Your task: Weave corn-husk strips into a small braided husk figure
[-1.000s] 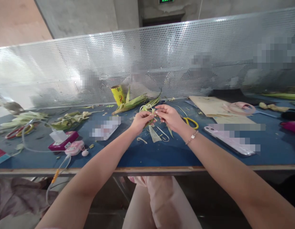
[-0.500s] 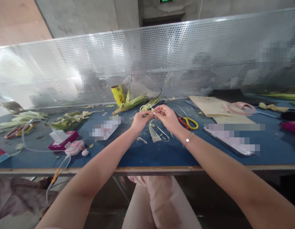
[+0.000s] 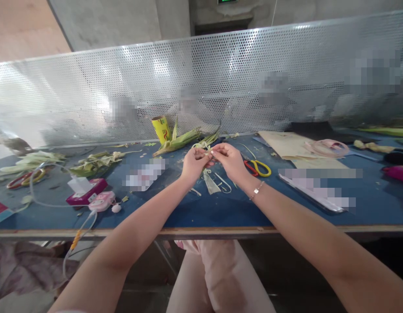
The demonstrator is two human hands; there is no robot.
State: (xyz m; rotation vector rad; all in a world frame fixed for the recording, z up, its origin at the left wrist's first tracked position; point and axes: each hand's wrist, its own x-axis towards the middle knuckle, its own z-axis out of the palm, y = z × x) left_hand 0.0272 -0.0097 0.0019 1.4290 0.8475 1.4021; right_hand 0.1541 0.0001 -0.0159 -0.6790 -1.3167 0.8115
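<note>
Both hands meet above the middle of the blue table (image 3: pixel 194 213). My left hand (image 3: pixel 192 164) and my right hand (image 3: pixel 229 161) each pinch a small piece of pale green leaf strips (image 3: pixel 207 152) held between them. Fingers of both hands are closed on it. Cut leaf scraps (image 3: pixel 210 183) lie on the table just below the hands. A bracelet sits on my right wrist.
Red-and-yellow scissors (image 3: pixel 257 167) lie right of the hands. Green leaves (image 3: pixel 180 140) and a yellow roll (image 3: pixel 161 128) sit behind. A phone (image 3: pixel 314 191), cardboard (image 3: pixel 295 148), pink devices (image 3: pixel 90 193) with cables and more leaves (image 3: pixel 97 161) are spread about. A perforated metal screen (image 3: pixel 221 82) backs the table.
The hands have stayed close together, shifting slightly; the fingers have reworked their grip on the leaf piece, and the left hand has risen a little toward the right hand.
</note>
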